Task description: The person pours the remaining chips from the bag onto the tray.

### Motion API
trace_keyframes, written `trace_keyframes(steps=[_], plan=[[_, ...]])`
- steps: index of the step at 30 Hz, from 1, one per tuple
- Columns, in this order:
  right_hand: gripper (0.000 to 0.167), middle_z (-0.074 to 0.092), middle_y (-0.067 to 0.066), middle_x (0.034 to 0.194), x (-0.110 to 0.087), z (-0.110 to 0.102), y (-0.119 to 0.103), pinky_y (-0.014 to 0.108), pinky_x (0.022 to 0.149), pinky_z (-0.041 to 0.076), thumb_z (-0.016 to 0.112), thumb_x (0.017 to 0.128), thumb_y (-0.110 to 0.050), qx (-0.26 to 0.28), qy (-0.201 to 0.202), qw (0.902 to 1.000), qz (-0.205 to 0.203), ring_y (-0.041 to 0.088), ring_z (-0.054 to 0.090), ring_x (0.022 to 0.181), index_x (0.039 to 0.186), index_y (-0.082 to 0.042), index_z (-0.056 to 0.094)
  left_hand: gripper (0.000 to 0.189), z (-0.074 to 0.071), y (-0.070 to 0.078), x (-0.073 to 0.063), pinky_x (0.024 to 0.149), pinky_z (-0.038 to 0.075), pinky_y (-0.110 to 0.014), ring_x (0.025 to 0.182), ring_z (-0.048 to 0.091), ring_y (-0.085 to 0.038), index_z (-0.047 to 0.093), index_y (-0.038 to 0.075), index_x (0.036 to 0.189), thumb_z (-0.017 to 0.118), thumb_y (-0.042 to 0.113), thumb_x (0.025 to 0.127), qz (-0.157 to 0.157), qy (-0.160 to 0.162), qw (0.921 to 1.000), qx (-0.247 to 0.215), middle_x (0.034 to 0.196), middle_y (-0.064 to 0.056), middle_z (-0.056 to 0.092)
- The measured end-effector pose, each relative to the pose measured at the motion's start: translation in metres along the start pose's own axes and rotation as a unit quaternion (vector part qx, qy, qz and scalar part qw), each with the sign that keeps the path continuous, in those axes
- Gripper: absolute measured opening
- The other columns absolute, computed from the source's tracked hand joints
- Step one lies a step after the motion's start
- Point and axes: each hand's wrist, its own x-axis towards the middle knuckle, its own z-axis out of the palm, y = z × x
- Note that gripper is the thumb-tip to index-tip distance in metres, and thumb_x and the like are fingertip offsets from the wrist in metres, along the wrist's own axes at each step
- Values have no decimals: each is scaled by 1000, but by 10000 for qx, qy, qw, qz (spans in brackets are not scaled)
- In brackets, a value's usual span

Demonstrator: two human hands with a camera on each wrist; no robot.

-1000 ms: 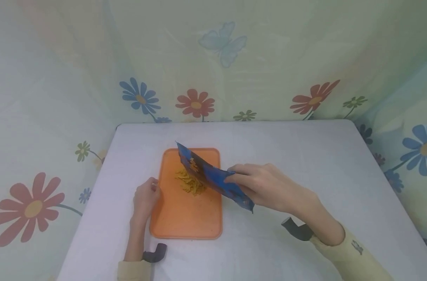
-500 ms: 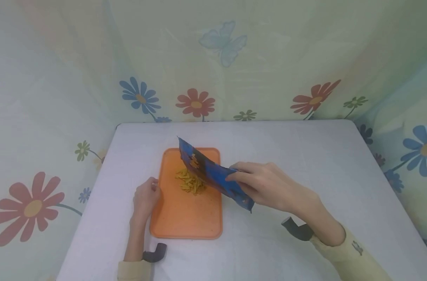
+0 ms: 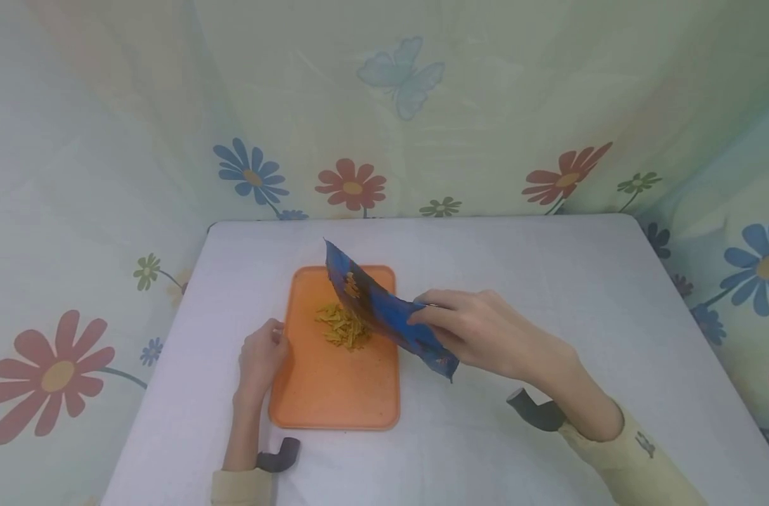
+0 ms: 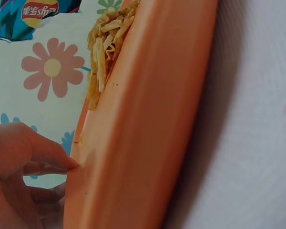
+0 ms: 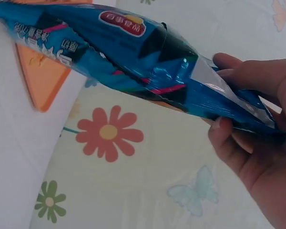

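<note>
My right hand (image 3: 488,336) pinches one end of a blue chip bag (image 3: 387,316), thumb on one side and fingers on the other in the right wrist view. The bag slants over the orange tray (image 3: 334,397), its far end raised toward the back. Thin yellow chip sticks (image 3: 341,329) lie heaped on the tray, partly hidden behind the bag. At the tray's left edge, my left hand (image 3: 261,357) holds the rim. A fingertip presses on that rim in the left wrist view, with the other fingers curled alongside.
The tray lies on a white-covered table (image 3: 517,267), left of its middle. A flower-printed curtain (image 3: 486,105) hangs behind it and at both sides. Each wrist carries a dark camera mount (image 3: 538,413). Small crumbs dot the tray.
The far end of the chip bag has risen slightly and shifted right, with my right hand moving only a little. My left hand and the tray stay in place.
</note>
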Motion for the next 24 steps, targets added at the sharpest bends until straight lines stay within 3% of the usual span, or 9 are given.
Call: trace_keyframes(steps=[16, 24], plan=[[28, 72, 0, 103, 0, -3, 2, 22, 67, 59, 80, 82, 4, 71, 217, 9997, -124, 9, 67, 79, 106, -11, 75, 32, 1, 0, 1, 67, 57, -36, 84, 71, -29, 62, -1, 129, 53, 11, 100, -70, -15, 9999, 92, 114, -25, 72], [30, 71, 0, 102, -2, -8, 4, 22, 63, 57, 79, 81, 7, 43, 495, 9985, -250, 8, 67, 76, 105, -11, 75, 32, -1, 0, 2, 67, 57, -35, 85, 71, -28, 62, 0, 129, 54, 12, 101, -91, -74, 9999, 53, 114, -25, 72]])
